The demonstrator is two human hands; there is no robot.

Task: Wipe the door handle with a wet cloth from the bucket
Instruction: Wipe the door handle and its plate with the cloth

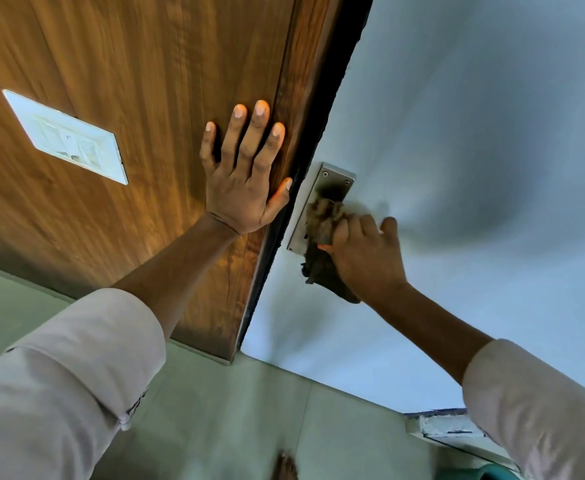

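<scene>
A metal handle plate (332, 180) with two screws is fixed near the edge of the pale grey-blue door (474, 133). My right hand (363, 251) is closed around a dark brown cloth (324, 216) and presses it on the plate's middle, so the lever itself is hidden. The cloth's loose end hangs below my hand. My left hand (246, 171) lies flat with fingers spread on the wooden panel (145, 81) beside the door's edge. A bit of teal bucket rim (485, 474) shows at the bottom right corner.
A white switch plate (66, 136) sits on the wooden panel to the left. The dark door-frame gap (318, 126) runs between panel and door. Pale floor tiles (249, 410) lie below, with a bare foot (286, 465) at the bottom edge.
</scene>
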